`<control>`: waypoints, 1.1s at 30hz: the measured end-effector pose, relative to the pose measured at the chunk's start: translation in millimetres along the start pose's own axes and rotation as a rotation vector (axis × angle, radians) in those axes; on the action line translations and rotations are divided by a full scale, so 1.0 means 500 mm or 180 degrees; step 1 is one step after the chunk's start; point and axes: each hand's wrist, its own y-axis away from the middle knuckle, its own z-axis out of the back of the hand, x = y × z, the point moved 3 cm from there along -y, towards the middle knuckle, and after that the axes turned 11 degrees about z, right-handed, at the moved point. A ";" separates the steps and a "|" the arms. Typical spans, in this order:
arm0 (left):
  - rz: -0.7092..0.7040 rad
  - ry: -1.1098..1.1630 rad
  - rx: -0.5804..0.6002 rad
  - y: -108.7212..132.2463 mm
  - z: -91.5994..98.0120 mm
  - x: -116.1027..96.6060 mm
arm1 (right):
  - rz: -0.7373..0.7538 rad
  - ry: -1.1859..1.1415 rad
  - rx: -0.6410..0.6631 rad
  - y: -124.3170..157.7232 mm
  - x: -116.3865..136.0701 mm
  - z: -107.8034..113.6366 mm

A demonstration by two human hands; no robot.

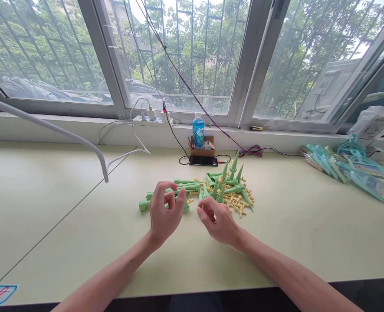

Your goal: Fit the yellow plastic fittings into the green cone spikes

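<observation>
My left hand (166, 211) hovers at the near left of a pile of green plastic spikes (233, 167) and small yellow plastic pieces (237, 201). Its fingers are curled with the thumb apart from them, and nothing shows between them. To its right, my right hand (218, 220) has thumb and forefinger brought together in a pinch; whatever they hold, if anything, is too small or hidden to make out. Long green tubes (188, 186) lie behind the left hand. Just beyond its thumb stands a green cone-shaped piece (185, 206). Several spikes point upward in the pile.
Behind the pile a phone (203, 161) lies before a small cardboard box (203, 151) and a blue bottle (198, 130). A white cable arm (90, 145) reaches in from the left. Bagged teal items (354, 167) sit at right. Coiled wires (252, 150) lie along the wall.
</observation>
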 end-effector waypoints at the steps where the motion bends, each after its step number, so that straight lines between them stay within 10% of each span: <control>1: -0.0301 0.0025 0.0102 0.006 -0.003 -0.005 | -0.0025 -0.0024 -0.0120 0.000 0.000 0.003; 4: -0.0893 -0.0211 0.0893 0.025 -0.023 -0.008 | -0.0068 -0.0012 -0.0443 0.000 -0.001 0.013; 11: -0.0579 -0.0604 0.1894 0.043 -0.051 0.015 | -0.0148 -0.0047 -0.0681 -0.002 -0.007 0.024; 33: -0.0410 -0.0427 0.1903 0.037 -0.052 0.021 | -0.0057 -0.0142 -0.0359 -0.003 -0.011 0.018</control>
